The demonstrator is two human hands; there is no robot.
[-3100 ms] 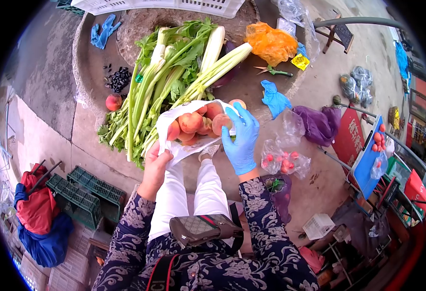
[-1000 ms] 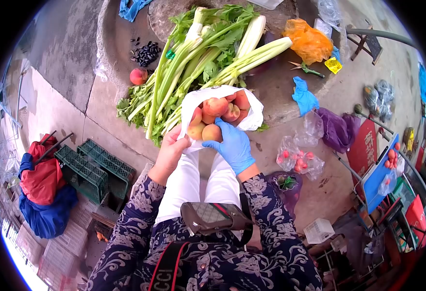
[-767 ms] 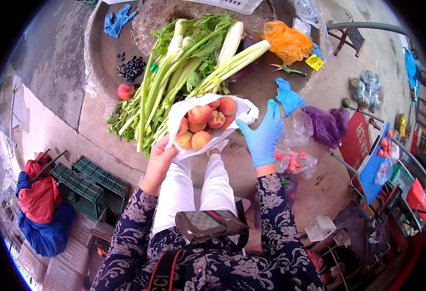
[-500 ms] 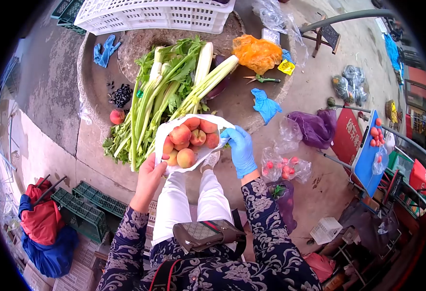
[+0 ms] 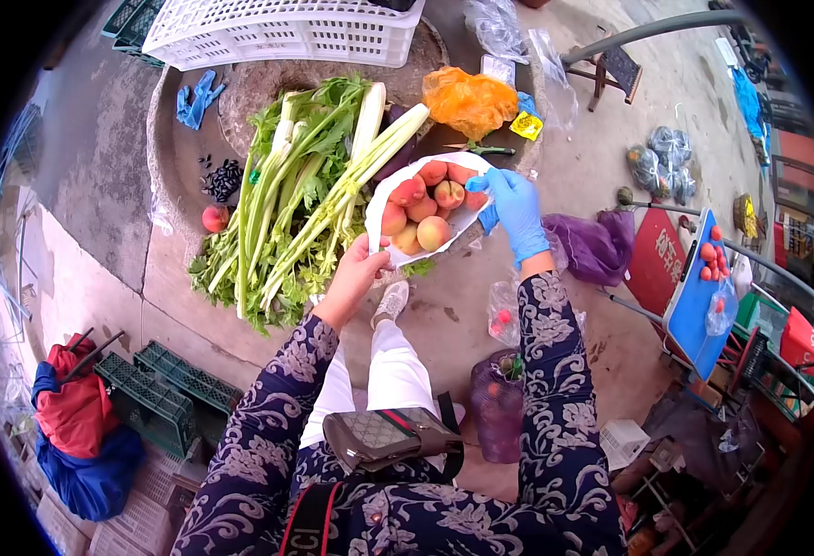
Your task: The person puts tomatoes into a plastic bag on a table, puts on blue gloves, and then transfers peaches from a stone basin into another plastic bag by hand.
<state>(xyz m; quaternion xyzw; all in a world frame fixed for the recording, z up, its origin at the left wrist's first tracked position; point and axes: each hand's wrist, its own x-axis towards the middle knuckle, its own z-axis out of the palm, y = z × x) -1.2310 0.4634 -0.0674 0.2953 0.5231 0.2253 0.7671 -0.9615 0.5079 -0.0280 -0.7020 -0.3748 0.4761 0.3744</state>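
A white bag (image 5: 376, 206) hangs open between my two hands, with several peaches (image 5: 423, 206) visible inside it. My bare left hand (image 5: 362, 269) pinches the bag's lower left edge. On the right, my right hand (image 5: 509, 206), in a blue glove, grips the bag's upper right rim; its fingertips partly cover the rim. Long celery stalks (image 5: 310, 185) with leaves lie on the round stone surface, just left of the bag. A single peach (image 5: 215, 219) rests by the leaves at the far left.
The stone table (image 5: 168, 157) holds dark pods (image 5: 222, 181), an orange bag (image 5: 469, 102), scissors (image 5: 481, 149) and a blue glove (image 5: 199, 98). A white crate (image 5: 286, 35) stands behind. Purple bags (image 5: 592, 246) lie right; green crates (image 5: 147, 398) stand lower left.
Both hands have moved right and forward with the bag of peaches, nearer the stone table's edge. The right hand, apart from the bag earlier, holds its rim.
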